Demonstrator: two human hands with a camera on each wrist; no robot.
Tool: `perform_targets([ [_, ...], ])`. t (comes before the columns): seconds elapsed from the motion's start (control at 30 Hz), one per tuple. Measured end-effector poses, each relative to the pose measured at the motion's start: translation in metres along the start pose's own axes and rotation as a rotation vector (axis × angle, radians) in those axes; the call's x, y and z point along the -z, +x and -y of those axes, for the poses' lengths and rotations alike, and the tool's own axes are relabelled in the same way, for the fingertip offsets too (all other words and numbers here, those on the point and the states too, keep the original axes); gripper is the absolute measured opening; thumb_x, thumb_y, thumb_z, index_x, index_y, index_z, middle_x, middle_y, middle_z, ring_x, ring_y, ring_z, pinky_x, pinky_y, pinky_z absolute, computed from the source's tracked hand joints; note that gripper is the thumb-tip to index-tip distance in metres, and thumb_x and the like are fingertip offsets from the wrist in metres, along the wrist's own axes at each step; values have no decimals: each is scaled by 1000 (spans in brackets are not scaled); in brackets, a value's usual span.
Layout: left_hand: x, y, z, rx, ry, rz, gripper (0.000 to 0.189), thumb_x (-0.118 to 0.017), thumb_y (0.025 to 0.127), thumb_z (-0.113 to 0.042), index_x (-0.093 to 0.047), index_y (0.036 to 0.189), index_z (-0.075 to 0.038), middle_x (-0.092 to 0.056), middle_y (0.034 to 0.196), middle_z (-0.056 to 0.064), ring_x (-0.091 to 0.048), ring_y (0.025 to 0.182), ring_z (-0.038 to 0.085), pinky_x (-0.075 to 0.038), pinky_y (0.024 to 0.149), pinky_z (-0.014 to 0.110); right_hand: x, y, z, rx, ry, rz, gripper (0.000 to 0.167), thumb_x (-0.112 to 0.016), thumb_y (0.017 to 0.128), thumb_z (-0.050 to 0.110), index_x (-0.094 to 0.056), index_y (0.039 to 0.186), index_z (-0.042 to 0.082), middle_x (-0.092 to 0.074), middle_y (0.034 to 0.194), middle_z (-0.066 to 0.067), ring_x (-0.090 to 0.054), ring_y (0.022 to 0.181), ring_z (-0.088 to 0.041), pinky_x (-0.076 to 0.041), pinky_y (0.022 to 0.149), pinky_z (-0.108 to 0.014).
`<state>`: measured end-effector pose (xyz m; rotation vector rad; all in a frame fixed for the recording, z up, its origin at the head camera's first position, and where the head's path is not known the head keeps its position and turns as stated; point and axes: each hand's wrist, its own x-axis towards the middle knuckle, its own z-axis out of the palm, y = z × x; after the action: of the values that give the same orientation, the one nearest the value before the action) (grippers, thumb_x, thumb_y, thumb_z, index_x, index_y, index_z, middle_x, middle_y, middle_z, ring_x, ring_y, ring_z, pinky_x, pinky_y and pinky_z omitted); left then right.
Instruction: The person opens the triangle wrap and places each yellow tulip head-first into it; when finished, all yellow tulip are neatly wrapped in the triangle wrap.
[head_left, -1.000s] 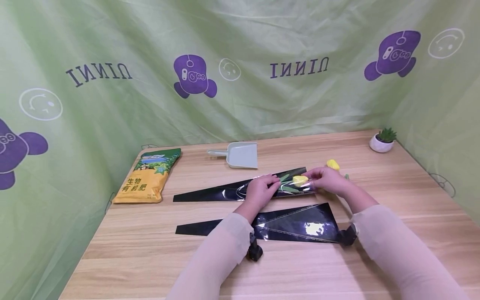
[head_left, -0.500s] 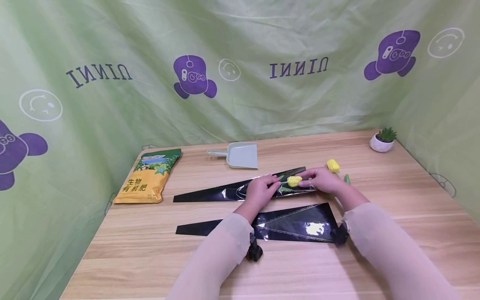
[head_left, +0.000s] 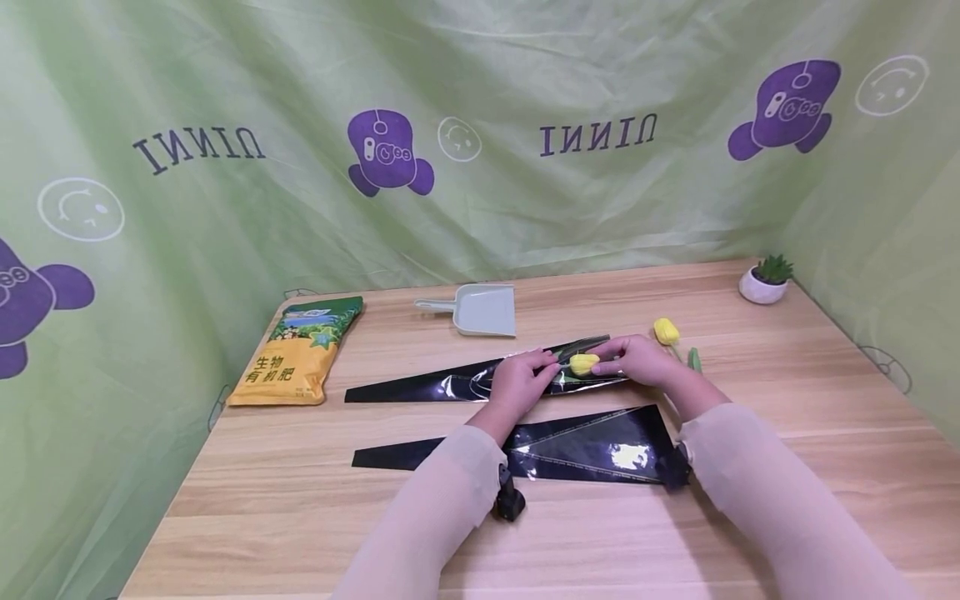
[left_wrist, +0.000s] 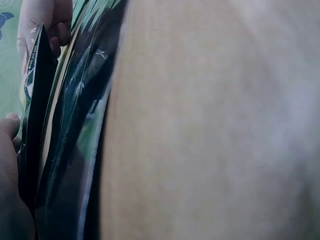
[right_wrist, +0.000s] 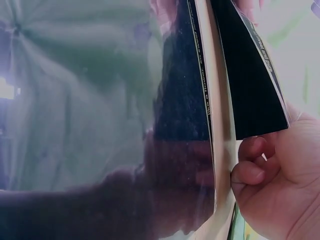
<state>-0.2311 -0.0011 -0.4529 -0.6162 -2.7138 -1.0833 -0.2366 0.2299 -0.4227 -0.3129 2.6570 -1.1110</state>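
A yellow tulip (head_left: pixel 583 364) lies at the wide end of the far black flower sleeve (head_left: pixel 420 388), its stem running left toward my left hand (head_left: pixel 517 385). That hand grips the sleeve near its middle, fingertips beside the stem. My right hand (head_left: pixel 637 360) pinches the tulip's head from the right with thumb and fingers. Its curled fingers (right_wrist: pixel 247 172) show by the sleeve's raised black edge (right_wrist: pixel 257 85) in the right wrist view, where the tulip itself is hidden. Nearer to me, a second black flower sleeve (head_left: pixel 592 450) lies flat, partly under both forearms.
Another yellow tulip (head_left: pixel 666 331) with a green leaf (head_left: pixel 694 360) lies right of the right hand. Behind are a pale dustpan (head_left: pixel 483 310), a yellow-green fertilizer bag (head_left: pixel 296 354) at left and a potted succulent (head_left: pixel 765 282) at far right. A green curtain (head_left: pixel 480 217) surrounds the wooden table.
The right hand and the tulip between its fingers have shifted slightly left, toward the left hand. More of the other tulip and its leaf shows now. The left hand stays in place.
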Motion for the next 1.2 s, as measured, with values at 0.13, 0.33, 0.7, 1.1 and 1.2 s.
perform_targets([
  [0.13,-1,0,0,10,7,13,25,-67,93,-30,-75,113,-18,-71,120,-1,-64,120,16,-49,105,34,1,-2,0,-1,6,2,42,-72,88,25,-66,123,2,-65,126,-21,-52,127,-43,-37,110,-56],
  [0.33,0,-1,-2,24,39,37,26,-66,93,-32,-74,114,-19,-70,122,-3,-63,121,16,-49,105,33,8,-9,2,-20,29,29,42,-67,91,17,-61,129,0,-64,126,-23,-63,106,-39,-51,94,-48],
  [0.7,-1,1,0,-11,90,32,26,-64,95,-32,-74,116,-19,-68,127,-2,-62,122,15,-48,106,32,22,-25,-4,-34,82,-114,39,-64,94,18,-61,127,-3,-65,121,-24,-60,85,-9,-52,69,-20],
  [1.1,2,5,6,-26,107,26,32,-59,97,-34,-70,122,-18,-66,131,0,-60,126,17,-45,109,33,48,-61,-6,-48,5,-207,43,-60,97,28,-60,128,-2,-64,124,-23,-55,96,-2,-46,81,-15],
  [1.2,6,5,3,-11,95,53,37,-57,98,-36,-66,128,-17,-62,136,2,-54,132,20,-41,113,36,54,-71,-14,-72,23,-224,45,-60,98,30,-60,129,-2,-63,123,-23,-52,91,3,-46,76,-13],
])
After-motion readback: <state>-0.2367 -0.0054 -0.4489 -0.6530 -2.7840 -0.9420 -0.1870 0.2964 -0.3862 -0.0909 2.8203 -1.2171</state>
